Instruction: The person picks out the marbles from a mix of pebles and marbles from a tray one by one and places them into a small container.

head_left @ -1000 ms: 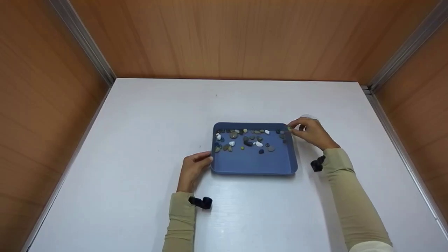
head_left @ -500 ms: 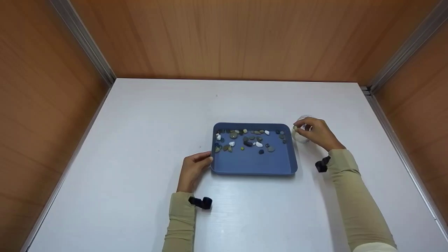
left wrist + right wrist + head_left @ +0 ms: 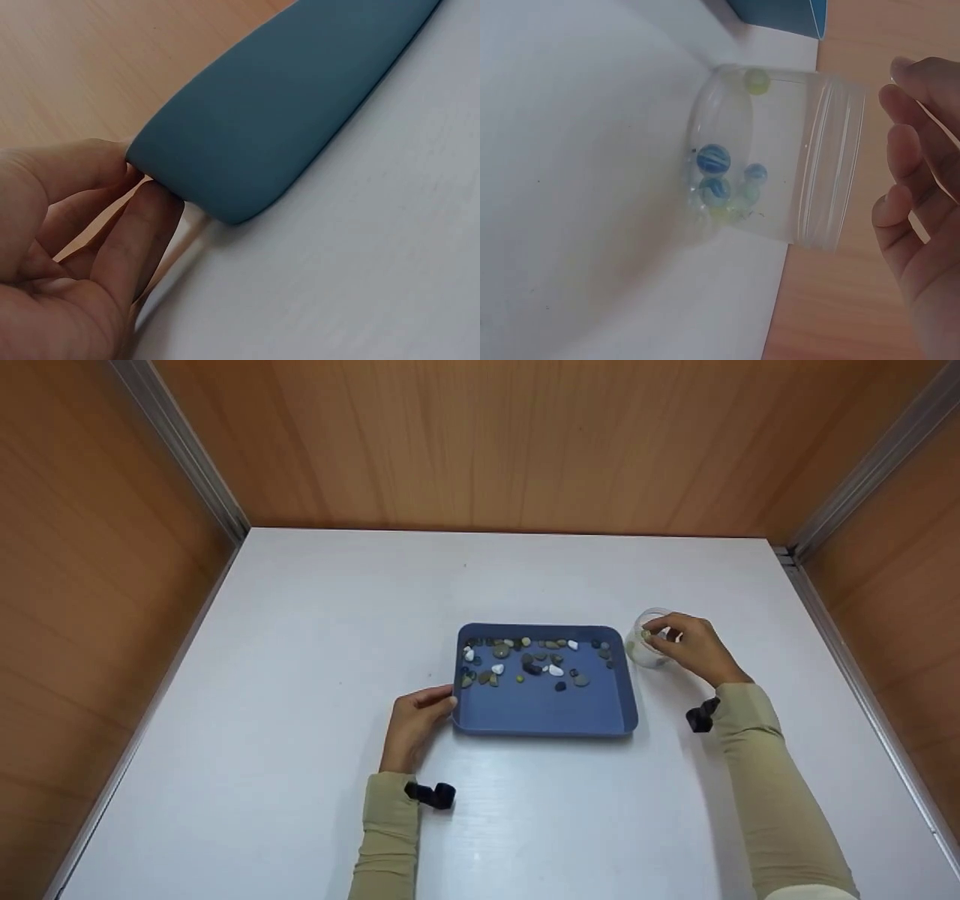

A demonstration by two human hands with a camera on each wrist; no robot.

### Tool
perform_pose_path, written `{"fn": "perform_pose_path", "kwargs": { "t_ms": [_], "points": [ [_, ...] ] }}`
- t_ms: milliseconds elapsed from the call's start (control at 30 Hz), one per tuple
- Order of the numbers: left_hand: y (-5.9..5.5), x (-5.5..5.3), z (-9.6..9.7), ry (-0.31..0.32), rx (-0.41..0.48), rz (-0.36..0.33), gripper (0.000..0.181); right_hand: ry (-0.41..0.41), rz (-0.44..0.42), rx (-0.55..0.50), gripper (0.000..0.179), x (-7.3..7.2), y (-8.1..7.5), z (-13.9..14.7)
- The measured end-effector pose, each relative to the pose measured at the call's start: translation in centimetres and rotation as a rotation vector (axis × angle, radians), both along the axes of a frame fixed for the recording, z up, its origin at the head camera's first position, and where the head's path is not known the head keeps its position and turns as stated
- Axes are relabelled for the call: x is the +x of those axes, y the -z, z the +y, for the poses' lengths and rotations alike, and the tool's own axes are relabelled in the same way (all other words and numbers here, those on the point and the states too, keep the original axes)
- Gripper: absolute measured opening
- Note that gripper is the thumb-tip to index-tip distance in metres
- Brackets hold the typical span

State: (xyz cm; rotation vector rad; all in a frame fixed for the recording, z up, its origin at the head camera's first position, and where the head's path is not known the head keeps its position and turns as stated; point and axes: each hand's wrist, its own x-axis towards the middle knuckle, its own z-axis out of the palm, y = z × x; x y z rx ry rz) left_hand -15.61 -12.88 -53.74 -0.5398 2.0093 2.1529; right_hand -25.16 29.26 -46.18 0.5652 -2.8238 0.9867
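Observation:
A blue tray (image 3: pixel 544 716) lies on the white table, with small pebbles scattered over its back half. At its left edge my left hand (image 3: pixel 416 721) holds on, the index fingertip at the rim and the thumb lower on the outer wall, as the left wrist view shows. Just right of the tray stands a clear jar (image 3: pixel 780 157) with several blue and pale marbles inside. One yellow-green marble (image 3: pixel 757 81) is above the jar's bottom, near the wall on the tray side. My right hand (image 3: pixel 694 643) is over the jar's mouth, fingers bent, nothing visible between its fingertips in the right wrist view.
White pebbles (image 3: pixel 555 670) and dark pebbles (image 3: pixel 532 668) lie among the brown and grey ones in the tray. Wood-grain panels (image 3: pixel 480 442) enclose the table at the back and both sides, with metal strips at the corners.
My right hand has moved right from the tray's back right corner to over the jar, bringing a yellow-green marble that is now inside the jar. The left hand and tray have stayed put.

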Motion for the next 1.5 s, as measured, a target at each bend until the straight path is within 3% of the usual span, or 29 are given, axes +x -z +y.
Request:
{"fn": "perform_pose_path", "kwargs": {
  "t_ms": [433,1267,1500],
  "points": [
    [0.0,0.1,0.0,0.011,-0.011,0.004,0.028,0.045,-0.011,0.025,0.018,0.3,-0.1,1.0],
    [-0.1,0.2,0.0,0.003,-0.007,-0.001,0.028,0.046,0.016,0.011,0.021,0.5,0.2,2.0],
    [-0.4,0.2,0.0,0.027,0.014,0.029,0.031,0.040,0.027,0.006,0.019,0.5,0.5,2.1]
  ]
}}
